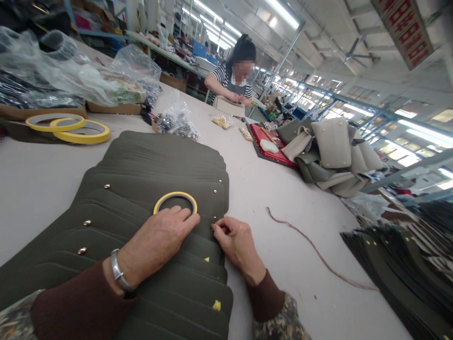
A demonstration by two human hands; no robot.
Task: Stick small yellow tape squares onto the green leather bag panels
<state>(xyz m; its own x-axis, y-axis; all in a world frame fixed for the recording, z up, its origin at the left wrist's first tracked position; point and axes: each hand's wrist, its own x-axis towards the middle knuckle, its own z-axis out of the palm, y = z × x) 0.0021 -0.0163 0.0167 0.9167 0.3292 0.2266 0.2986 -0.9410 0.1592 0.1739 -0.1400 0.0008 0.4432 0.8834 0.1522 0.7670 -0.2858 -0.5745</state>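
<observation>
A fanned stack of dark olive leather panels (152,174) with brass studs lies on the white table in front of me. A small yellow tape roll (175,202) rests on one panel. My left hand (155,243) lies flat on the panels just below the roll, fingers stretched and touching its rim. My right hand (235,243) is at the panels' right edge, fingertips pinched together on something too small to make out. Small yellow tape bits (216,305) stick to the nearer panels.
Two larger yellow tape rolls (69,127) lie at far left by plastic bags (71,75). A person in a striped top (231,80) works across the table. Beige and olive bags (332,151), a red tray (269,146), a thin cord (311,245) and dark panels (399,255) lie to the right.
</observation>
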